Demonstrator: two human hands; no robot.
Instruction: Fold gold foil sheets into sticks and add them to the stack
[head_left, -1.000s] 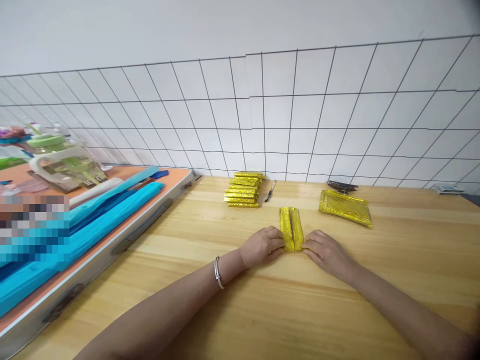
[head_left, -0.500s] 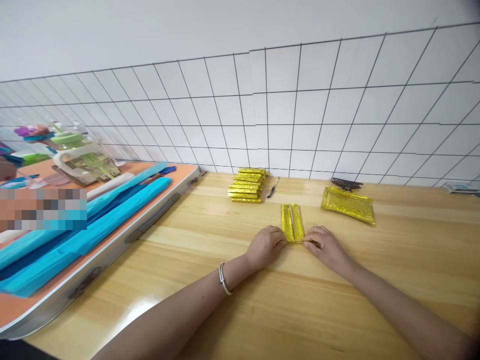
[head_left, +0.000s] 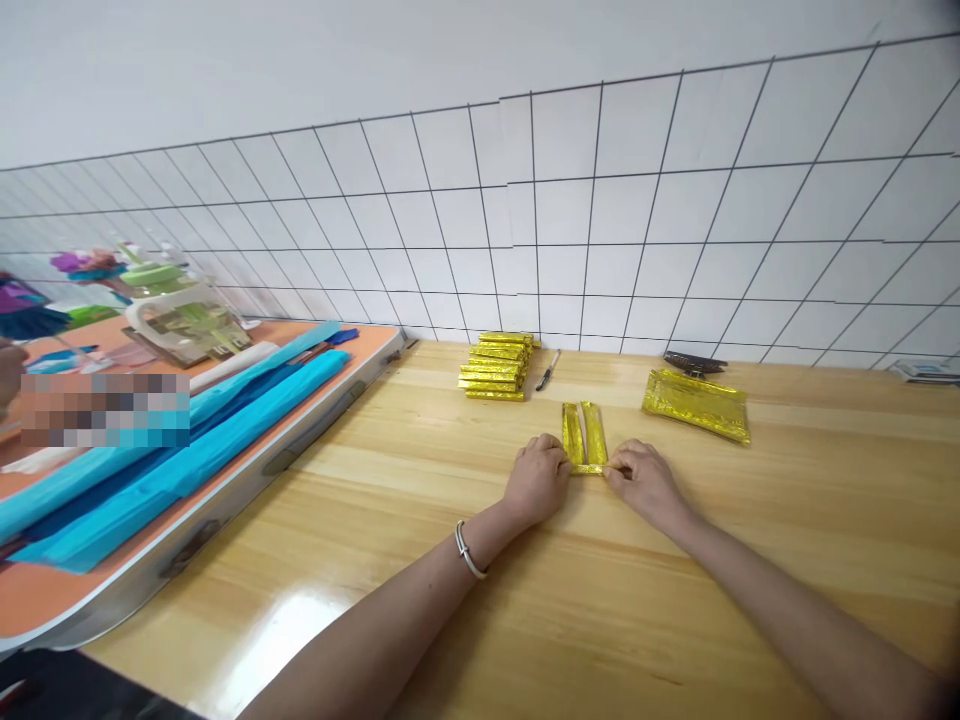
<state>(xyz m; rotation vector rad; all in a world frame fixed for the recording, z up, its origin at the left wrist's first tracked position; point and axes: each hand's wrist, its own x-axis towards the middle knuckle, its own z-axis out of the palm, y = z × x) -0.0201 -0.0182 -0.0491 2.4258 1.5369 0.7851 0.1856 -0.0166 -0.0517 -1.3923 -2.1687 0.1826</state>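
Observation:
A piece of shiny gold foil paper (head_left: 595, 432) lies on the wooden table, its two sides folded inward with a narrow gap between them. Its near edge is turned up into a thin fold. My left hand (head_left: 537, 480) pinches the left end of that fold, a bracelet on its wrist. At the right end, the fingers of my right hand (head_left: 646, 484) are closed on the same fold. Behind them is a stack of folded gold foil strips (head_left: 498, 367), beside a pen (head_left: 548, 370). Flat gold foil sheets (head_left: 696, 404) lie to the right.
A dark claw clip (head_left: 694, 363) sits behind the foil sheets. On the left, an orange-topped table (head_left: 45, 605) carries blue paper rolls (head_left: 225, 460) and a pitcher with a green lid (head_left: 184, 310). Another person's hand (head_left: 10, 372) shows at the far left. A tiled wall (head_left: 562, 215) stands behind.
The foil's near edge has been folded up away from me, making the piece shorter. Both hands moved slightly forward with it. The view has shifted a little.

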